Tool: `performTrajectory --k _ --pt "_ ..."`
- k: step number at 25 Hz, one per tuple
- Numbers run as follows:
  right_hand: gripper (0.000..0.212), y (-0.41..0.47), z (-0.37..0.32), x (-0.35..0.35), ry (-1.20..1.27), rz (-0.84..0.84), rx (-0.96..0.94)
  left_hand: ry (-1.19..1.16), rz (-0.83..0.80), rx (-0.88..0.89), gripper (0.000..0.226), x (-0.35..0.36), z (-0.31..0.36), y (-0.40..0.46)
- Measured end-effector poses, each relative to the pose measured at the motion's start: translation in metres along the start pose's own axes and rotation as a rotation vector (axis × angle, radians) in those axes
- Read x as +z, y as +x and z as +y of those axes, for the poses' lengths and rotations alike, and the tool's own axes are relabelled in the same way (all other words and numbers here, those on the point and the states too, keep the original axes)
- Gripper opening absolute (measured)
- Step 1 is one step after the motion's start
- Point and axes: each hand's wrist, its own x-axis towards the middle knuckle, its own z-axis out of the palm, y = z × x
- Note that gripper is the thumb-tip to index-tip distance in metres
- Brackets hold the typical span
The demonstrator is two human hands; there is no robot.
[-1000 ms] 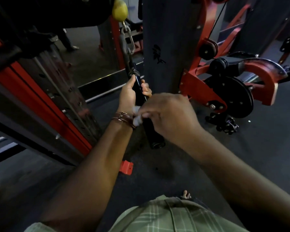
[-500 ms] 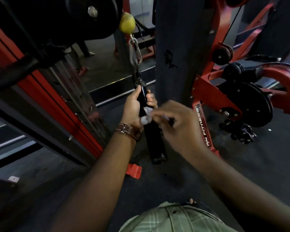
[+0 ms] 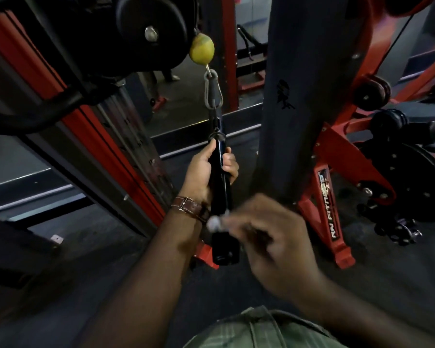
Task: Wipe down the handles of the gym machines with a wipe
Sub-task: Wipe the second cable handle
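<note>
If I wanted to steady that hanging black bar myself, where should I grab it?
Probably the upper end of the black handle, just below the carabiner, coming from the left as the left hand does. It hangs upright, leaving its lower length free for the wipe.

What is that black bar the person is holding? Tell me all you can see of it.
The handle is a slim, glossy black bar, probably metal or hard plastic, hanging nearly upright. Its top ends in a ring joined by a short link to a steel carabiner under a yellow ball. The left hand grips its upper part, thumb up along it. The right hand, blurred, holds a white wipe against its lower part. The bottom end hangs free above the dark floor.
</note>
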Motion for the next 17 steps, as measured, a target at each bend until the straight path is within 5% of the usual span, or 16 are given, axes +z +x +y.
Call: performTrajectory --k 7,13,17 --pt "0.02 0.077 0.037 0.0 -0.28 -0.078 -0.063 0.221 0.175 0.129 0.047 0.012 -0.008 -0.004" --pt "0.017 0.015 0.011 -0.028 -0.121 -0.524 -0.273 0.112 0.174 0.117 0.04 0.009 -0.014 -0.005" --pt "0.03 0.062 0.044 -0.025 -0.103 -0.337 -0.237 0.22 0.216 0.164 0.043 0.013 -0.015 -0.003"
